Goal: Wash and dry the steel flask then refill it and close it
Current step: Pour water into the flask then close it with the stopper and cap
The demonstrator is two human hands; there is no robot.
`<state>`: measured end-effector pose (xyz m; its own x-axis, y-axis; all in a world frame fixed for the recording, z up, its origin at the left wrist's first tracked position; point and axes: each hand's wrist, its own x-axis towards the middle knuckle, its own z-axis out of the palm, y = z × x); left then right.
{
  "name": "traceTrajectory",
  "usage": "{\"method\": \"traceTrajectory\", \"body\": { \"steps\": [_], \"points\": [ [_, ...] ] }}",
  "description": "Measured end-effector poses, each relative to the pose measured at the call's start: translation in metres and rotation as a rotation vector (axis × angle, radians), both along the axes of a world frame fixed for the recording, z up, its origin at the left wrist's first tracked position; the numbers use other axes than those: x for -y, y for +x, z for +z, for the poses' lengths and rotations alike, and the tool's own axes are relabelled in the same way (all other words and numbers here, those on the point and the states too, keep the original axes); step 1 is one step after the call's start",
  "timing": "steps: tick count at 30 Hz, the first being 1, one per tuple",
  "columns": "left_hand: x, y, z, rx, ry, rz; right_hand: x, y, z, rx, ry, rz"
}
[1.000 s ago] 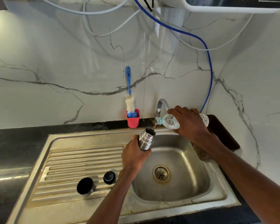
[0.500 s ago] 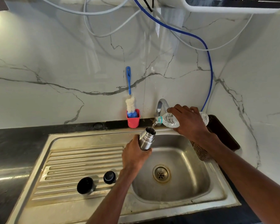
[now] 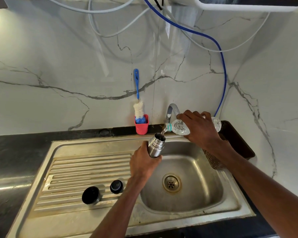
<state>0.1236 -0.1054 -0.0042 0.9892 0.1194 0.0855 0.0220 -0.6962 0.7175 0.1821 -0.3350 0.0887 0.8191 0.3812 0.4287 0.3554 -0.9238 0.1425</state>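
Head view: my left hand (image 3: 144, 164) is gripping the flask (image 3: 156, 145) over the sink (image 3: 230, 201) to catch spills; my right hand (image 3: 199, 129), at two o'clock, is gripping and tilting the bottle (image 3: 179, 128).

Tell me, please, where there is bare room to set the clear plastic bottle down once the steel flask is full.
The ribbed steel drainboard is bare behind the two black caps, large and small. The dark counter left of the sink is bare too. It is crowded at the back right, around the curved tap, the clear plastic bottle and the dark tray.
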Motion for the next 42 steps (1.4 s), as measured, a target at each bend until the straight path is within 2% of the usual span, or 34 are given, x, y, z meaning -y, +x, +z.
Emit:
{"method": "traceTrajectory", "body": {
  "steps": [23,42],
  "points": [
    [0.0022,-0.0018,0.0032,-0.005,-0.003,-0.001,0.0014,-0.0017,-0.0034,-0.028,-0.027,0.003],
    [-0.0022,-0.0049,0.0039,-0.034,-0.022,0.023,0.0022,0.0039,0.0009,0.035,-0.043,0.027]
  ]
}}
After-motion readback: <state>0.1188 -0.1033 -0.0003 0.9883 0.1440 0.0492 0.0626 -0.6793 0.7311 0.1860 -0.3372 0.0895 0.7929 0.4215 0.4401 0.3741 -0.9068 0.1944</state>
